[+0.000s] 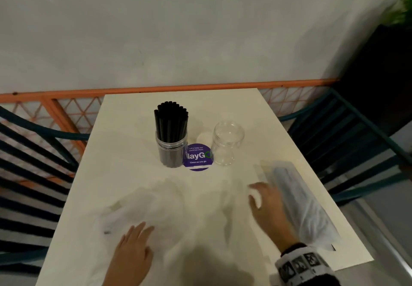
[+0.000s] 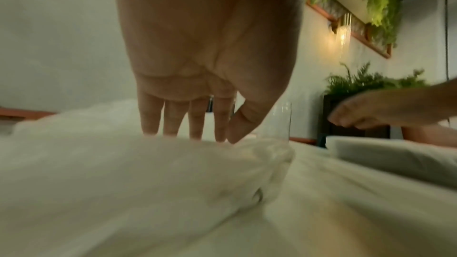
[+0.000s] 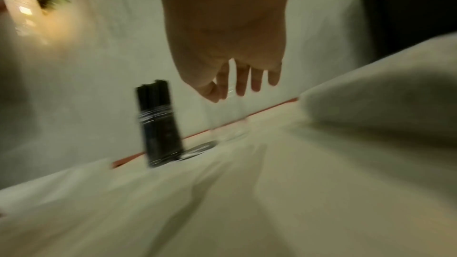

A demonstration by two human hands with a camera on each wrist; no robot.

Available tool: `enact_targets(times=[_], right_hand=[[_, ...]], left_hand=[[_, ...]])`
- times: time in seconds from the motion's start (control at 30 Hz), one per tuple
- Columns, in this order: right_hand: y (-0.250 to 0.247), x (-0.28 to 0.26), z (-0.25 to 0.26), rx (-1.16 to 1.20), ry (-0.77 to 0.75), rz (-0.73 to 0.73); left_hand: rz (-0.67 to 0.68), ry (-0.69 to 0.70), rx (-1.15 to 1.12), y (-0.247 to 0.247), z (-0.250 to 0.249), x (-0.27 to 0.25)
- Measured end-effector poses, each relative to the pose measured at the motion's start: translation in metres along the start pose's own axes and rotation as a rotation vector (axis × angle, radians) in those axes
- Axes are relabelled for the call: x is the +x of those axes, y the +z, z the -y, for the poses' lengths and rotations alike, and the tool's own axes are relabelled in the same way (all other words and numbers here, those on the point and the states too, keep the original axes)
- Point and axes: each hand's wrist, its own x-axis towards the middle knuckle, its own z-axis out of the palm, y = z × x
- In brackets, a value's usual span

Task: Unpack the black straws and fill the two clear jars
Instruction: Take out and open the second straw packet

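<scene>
A clear jar (image 1: 171,149) packed with upright black straws (image 1: 171,123) stands mid-table, also seen blurred as the filled jar (image 3: 159,130). To its right stands a second clear jar (image 1: 226,143) with nothing in it. A crumpled clear plastic wrapper (image 1: 147,205) lies at the near left; my left hand (image 1: 133,247) rests on it with straight fingers (image 2: 173,120). My right hand (image 1: 265,203) hovers open and blurred beside a long white plastic pack (image 1: 296,198) at the right, holding nothing; the pack's contents are not visible. The right hand (image 3: 237,77) shows spread fingers.
A round purple sticker (image 1: 197,157) lies on the white table (image 1: 133,174) between the jars. Dark slatted chairs (image 1: 356,140) flank both sides. An orange rail (image 1: 178,88) and grey wall stand behind. Plants (image 2: 371,83) and a lamp (image 2: 342,34) hang at the right.
</scene>
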Motion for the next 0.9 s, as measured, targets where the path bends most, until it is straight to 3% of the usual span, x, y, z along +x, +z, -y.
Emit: enact_targets(times=[0.07, 0.17, 0.2, 0.27, 0.33, 0.43, 0.5, 0.6, 0.67, 0.77, 0.9], right_hand=[[-0.03, 0.017, -0.04, -0.127, 0.205, -0.037], [-0.061, 0.021, -0.088, -0.205, 0.611, 0.129], [-0.062, 0.018, -0.102, -0.177, 0.699, 0.229], [-0.059, 0.013, -0.118, -0.06, 0.74, 0.347], [-0.055, 0.013, -0.125, 0.01, 0.648, 0.383], [-0.051, 0.016, -0.118, -0.002, 0.377, 0.486], [-0.047, 0.016, -0.107, -0.088, 0.13, 0.522], [-0.044, 0.012, -0.091, -0.195, -0.234, 0.422], [-0.044, 0.008, -0.083, -0.21, -0.389, 0.34], [-0.044, 0.007, -0.08, -0.205, -0.516, 0.234], [-0.042, 0.007, -0.087, -0.199, -0.513, 0.258]], left_hand=[[-0.102, -0.007, -0.089, -0.017, -0.024, -0.003], [-0.245, 0.035, -0.219, -0.034, -0.062, -0.006], [-0.274, 0.061, -0.249, -0.038, -0.075, -0.006], [-0.315, 0.121, -0.312, -0.041, -0.101, -0.003], [-0.286, 0.138, -0.406, -0.039, -0.127, 0.002], [-0.198, 0.133, -0.557, -0.026, -0.161, 0.012], [-0.145, 0.04, -0.699, -0.021, -0.18, 0.019], [-0.074, -0.168, -0.935, -0.019, -0.199, 0.025], [-0.064, -0.286, -1.064, -0.018, -0.204, 0.026], [-0.096, -0.326, -1.044, -0.017, -0.205, 0.023], [-0.182, -0.251, -0.93, -0.022, -0.208, 0.017]])
